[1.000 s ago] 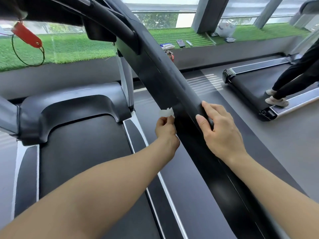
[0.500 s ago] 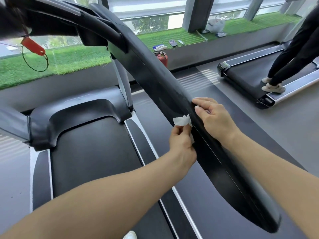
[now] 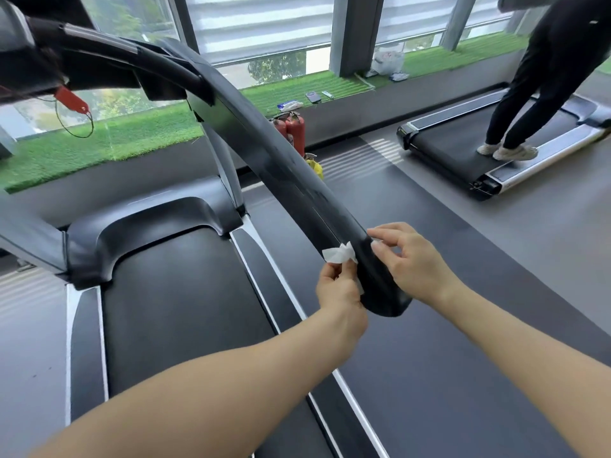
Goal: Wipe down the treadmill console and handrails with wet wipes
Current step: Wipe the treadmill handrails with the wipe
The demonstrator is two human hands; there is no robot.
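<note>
Since the earlier frames both hands have slid down the handrail (image 3: 284, 170), from partway along it to just above its rounded lower end, and more of the rail's length now shows above them. The wipe (image 3: 339, 253) is a small crumpled white piece pressed against the near side of the rail, pinched between the thumb and curled fingers of the left hand (image 3: 340, 285), which sits directly below it. The right hand (image 3: 413, 259) is on the far side of the rail, level with the wipe; its fingers are bent, the tips touching the rail's top surface, and a sliver of white shows under the fingertips, though whether that is part of the wipe cannot be told. The rail's end cap hangs just below and between the two wrists. Left of the left hand lie the treadmill belt (image 3: 178, 292) and the black motor cover (image 3: 148, 226) at its head. Up the rail, well beyond the hands, a red safety key (image 3: 71, 100) on a cord hangs from the console (image 3: 29, 54). Beyond the rail stand red fire extinguishers (image 3: 291, 130) below a ledge of green turf (image 3: 109, 140). Far right of the right hand, another person (image 3: 542, 77) in dark clothes stands on a second treadmill (image 3: 463, 150).
</note>
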